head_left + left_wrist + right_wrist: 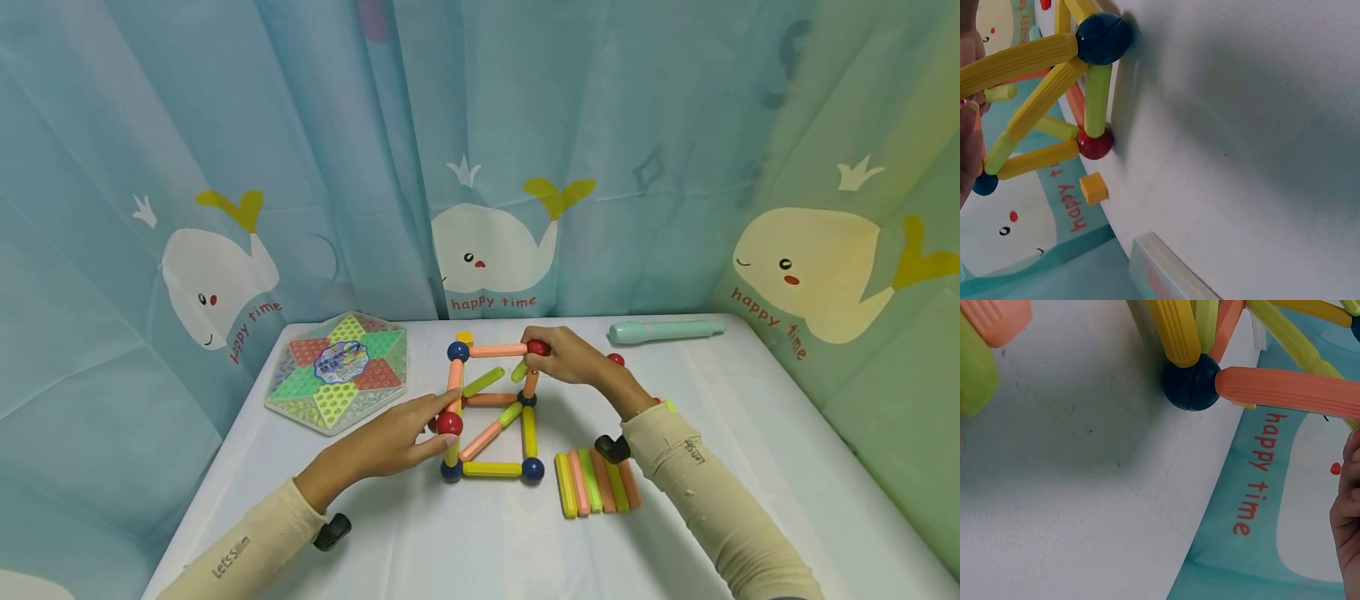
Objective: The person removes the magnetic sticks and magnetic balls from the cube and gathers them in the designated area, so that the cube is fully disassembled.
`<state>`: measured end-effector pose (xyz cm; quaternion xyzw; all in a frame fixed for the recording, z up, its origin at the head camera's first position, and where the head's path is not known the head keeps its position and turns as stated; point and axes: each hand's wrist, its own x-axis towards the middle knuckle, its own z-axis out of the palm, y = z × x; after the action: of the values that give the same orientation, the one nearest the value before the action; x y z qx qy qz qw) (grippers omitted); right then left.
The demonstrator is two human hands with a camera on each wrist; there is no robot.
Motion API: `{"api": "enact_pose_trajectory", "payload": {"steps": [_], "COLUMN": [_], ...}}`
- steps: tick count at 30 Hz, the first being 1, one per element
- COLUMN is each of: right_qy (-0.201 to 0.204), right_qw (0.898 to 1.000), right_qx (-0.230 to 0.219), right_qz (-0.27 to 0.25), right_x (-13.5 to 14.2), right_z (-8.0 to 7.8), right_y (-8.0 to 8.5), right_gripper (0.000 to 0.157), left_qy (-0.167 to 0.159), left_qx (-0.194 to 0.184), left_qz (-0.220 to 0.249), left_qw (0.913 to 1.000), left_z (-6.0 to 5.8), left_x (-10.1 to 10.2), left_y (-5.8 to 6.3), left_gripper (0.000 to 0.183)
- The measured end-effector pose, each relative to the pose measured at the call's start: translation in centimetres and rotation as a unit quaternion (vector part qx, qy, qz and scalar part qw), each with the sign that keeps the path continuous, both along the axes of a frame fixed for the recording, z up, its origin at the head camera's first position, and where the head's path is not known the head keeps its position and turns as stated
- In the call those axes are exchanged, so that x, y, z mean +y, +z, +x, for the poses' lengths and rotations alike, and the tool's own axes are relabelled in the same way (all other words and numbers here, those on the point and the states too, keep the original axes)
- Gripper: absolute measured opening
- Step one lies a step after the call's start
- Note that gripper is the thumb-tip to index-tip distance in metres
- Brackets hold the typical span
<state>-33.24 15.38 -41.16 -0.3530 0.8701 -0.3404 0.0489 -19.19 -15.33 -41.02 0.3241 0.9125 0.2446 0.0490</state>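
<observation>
Pinching near red ball between thumb and fingers of left hand; gripping far red ball in fingers of right hand; both balls at upper corners of stick-and-ball frame, around middle of desk; just right, row of loose sticks; left, star-patterned game board; behind, yellow block.

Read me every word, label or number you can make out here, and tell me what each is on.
"happy time": three times on the curtain, beneath the whales.
"Let's", then perhaps "Slim": left sleeve.
"Let's", rest unclear: right sleeve.
Label on the star-patterned case: too blurred to read.
Dark mark, curtain's upper right: unclear.
</observation>
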Motion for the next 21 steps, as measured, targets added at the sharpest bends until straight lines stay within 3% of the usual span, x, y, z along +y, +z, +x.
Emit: {"api": "enact_pose_trajectory", "payload": {"steps": [13,21], "right_qy": [-0.003,0.0], "right_qw": [1.0,1.0], "right_qx": [-0.031,0.004], "right_qz": [0.003,-0.015], "right_x": [-0.1,0.11], "right_z": [0.22,0.22], "right_y": [-0.08,0.11], "right_gripper": [0.005,0.004], "left_qy": [0.0,-0.004], "left_qx": [0.005,0.01], "left_qz": [-0.005,-0.002], "left_qw": [1.0,0.9999], "left_z": [0.08,0.14], "left_x": [-0.08,-0.18], "left_y": [0.09,0.08], "left_gripper": [0.066,0.066]}}
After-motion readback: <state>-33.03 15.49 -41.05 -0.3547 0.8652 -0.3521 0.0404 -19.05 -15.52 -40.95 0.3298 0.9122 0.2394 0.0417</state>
